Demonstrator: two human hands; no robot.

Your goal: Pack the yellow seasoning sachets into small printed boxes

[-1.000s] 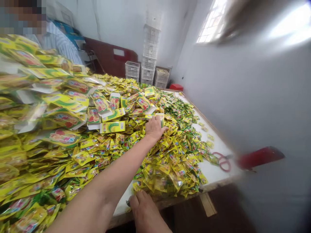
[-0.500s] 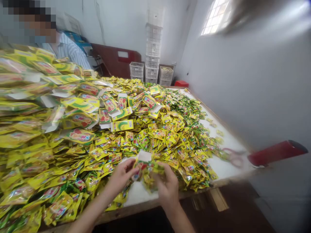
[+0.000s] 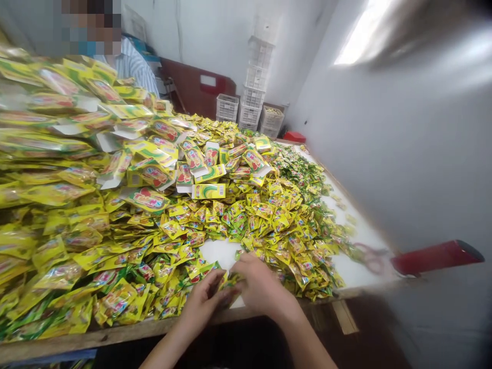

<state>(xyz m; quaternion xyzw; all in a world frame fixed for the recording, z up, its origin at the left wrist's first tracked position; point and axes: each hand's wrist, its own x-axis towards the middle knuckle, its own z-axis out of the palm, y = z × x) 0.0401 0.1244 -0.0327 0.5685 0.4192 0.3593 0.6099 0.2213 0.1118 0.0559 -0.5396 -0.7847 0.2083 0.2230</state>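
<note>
Two bare hands, the left hand (image 3: 202, 300) and the right hand (image 3: 265, 282), meet at the near wooden edge of the bench (image 3: 115, 334), their fingers (image 3: 246, 264) curled together, pinching a few yellow sachets (image 3: 231, 282). A huge heap of sachets (image 3: 246, 225) spills close to that edge, so a careless sweep could knock some onto the floor (image 3: 357, 338). Far beyond, a white plastic crate (image 3: 271, 119) holds something pale, too small to identify.
</note>
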